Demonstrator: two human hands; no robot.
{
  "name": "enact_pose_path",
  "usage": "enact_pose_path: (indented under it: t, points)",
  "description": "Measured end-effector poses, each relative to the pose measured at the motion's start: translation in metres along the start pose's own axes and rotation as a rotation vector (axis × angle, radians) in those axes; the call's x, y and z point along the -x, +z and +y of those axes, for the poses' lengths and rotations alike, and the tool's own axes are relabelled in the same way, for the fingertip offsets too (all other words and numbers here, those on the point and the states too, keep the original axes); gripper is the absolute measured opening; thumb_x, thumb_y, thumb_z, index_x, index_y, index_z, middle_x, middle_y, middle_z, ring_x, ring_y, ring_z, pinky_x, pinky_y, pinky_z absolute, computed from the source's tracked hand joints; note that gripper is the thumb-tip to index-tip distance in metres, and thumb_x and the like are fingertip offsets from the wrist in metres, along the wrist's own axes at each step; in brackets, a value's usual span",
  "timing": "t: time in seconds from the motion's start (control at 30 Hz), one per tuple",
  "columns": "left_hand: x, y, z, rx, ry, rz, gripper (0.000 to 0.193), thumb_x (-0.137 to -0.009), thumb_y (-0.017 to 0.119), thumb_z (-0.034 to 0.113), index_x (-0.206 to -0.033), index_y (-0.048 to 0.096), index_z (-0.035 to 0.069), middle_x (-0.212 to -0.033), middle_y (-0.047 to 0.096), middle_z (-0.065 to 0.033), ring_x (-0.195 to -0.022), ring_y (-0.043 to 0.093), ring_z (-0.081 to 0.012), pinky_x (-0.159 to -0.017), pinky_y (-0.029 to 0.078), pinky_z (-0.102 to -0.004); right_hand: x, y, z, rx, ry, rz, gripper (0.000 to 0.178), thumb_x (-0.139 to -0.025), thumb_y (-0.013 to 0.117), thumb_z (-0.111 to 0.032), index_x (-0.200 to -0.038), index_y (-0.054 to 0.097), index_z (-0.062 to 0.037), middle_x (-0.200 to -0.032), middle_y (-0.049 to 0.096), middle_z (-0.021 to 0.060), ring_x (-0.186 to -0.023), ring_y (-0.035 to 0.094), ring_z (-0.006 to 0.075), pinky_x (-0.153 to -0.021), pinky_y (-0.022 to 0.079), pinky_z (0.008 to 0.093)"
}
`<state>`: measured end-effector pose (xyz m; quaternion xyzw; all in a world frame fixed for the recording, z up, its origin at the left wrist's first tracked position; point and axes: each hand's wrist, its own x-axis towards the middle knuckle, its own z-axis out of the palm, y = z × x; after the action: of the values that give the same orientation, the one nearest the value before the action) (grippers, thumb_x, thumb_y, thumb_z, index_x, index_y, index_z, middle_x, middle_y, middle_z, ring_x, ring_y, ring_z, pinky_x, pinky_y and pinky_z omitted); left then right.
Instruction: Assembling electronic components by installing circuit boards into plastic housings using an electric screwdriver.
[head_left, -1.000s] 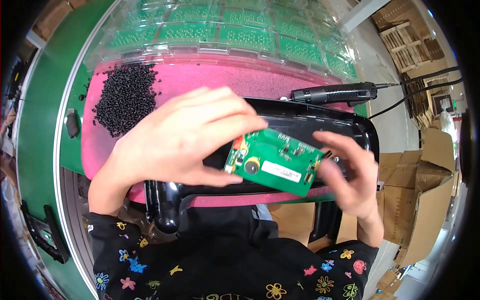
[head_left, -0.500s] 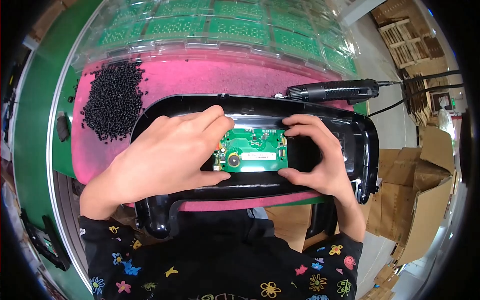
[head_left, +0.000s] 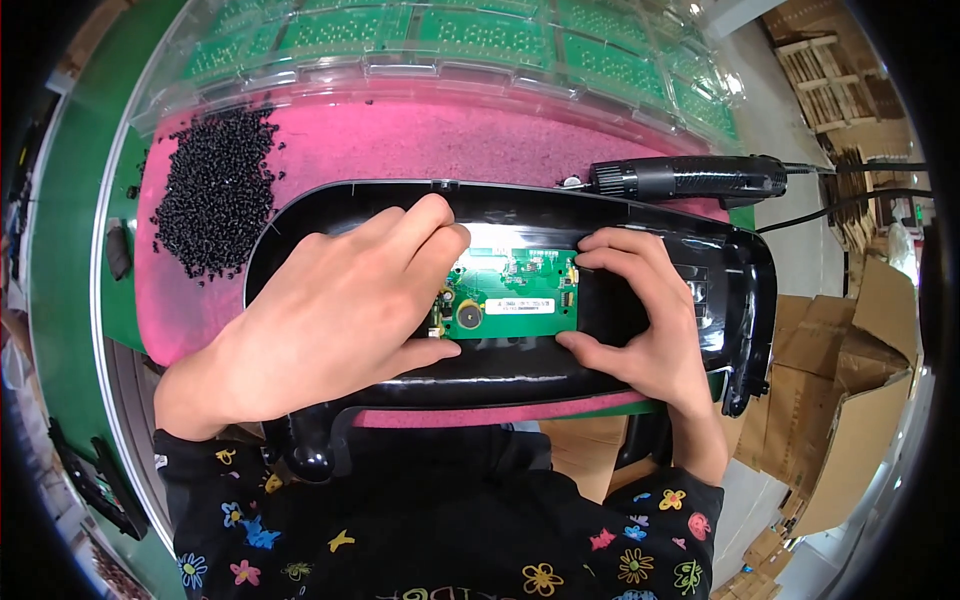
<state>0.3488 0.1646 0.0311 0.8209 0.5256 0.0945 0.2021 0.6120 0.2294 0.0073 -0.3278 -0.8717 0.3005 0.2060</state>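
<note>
A green circuit board [head_left: 530,280] with a white label strip and a round dark component lies inside a long black plastic housing [head_left: 470,395]. My left hand [head_left: 350,300] grips the board's left end, fingers at the upper edge and thumb at the lower left corner. At the right end, my right hand [head_left: 645,310] curls in a C shape, its fingertips on the upper right corner and its thumb on the lower right corner. Between them the two hands hold the board by its ends. The left hand hides part of the board's left side.
On the pink mat [head_left: 420,140] lies a heap of small black screws [head_left: 215,190] at the left. A black electric screwdriver [head_left: 690,178] with a cable rests behind the housing. Clear plastic trays of green boards [head_left: 460,45] stand at the back. Cardboard boxes [head_left: 850,390] are at the right.
The housing appears slightly larger and shifted within the view, along with the mat and screwdriver. Both hands keep their hold at the board's ends, and the board sits slightly higher in view.
</note>
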Motion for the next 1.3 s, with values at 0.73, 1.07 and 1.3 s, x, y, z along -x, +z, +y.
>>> enact_pose_path:
  t: [0.73,1.07,1.3]
  points:
    - [0.014,-0.006,-0.011,0.006,0.174,0.092,0.054,-0.074,0.073,0.03,-0.11,0.051,-0.004,-0.102,0.05,-0.0114,-0.085,0.059,-0.0255,-0.063,0.052,-0.033,0.006,-0.01,-0.022,-0.026,0.155,-0.038,0.088,-0.056,0.085,-0.012,-0.134,0.045,-0.0013,-0.127,0.055,0.014,-0.112,0.054,0.028,-0.096,0.043,0.0384]
    - [0.019,-0.033,-0.105,-0.323,-0.287,0.382,0.023,-0.072,0.067,-0.002,-0.095,0.065,0.0,-0.095,0.063,-0.0137,-0.1,0.059,-0.0344,-0.082,0.05,-0.0431,0.009,-0.11,0.063,0.562,0.294,0.492,0.044,-0.095,0.059,-0.016,-0.135,0.046,-0.006,-0.12,0.057,0.0114,-0.11,0.054,0.0205,-0.098,0.038,0.0326]
    - [0.007,-0.028,-0.108,-0.229,-0.423,0.363,0.021,-0.067,0.067,-0.006,-0.087,0.064,-0.001,-0.088,0.066,-0.0187,-0.086,0.063,-0.0365,-0.076,0.051,-0.0442,-0.029,-0.071,0.039,-0.186,0.23,0.756,0.045,-0.093,0.063,-0.01,-0.13,0.038,-0.0085,-0.11,0.055,0.0092,-0.097,0.058,0.0138,-0.082,0.05,0.0257]
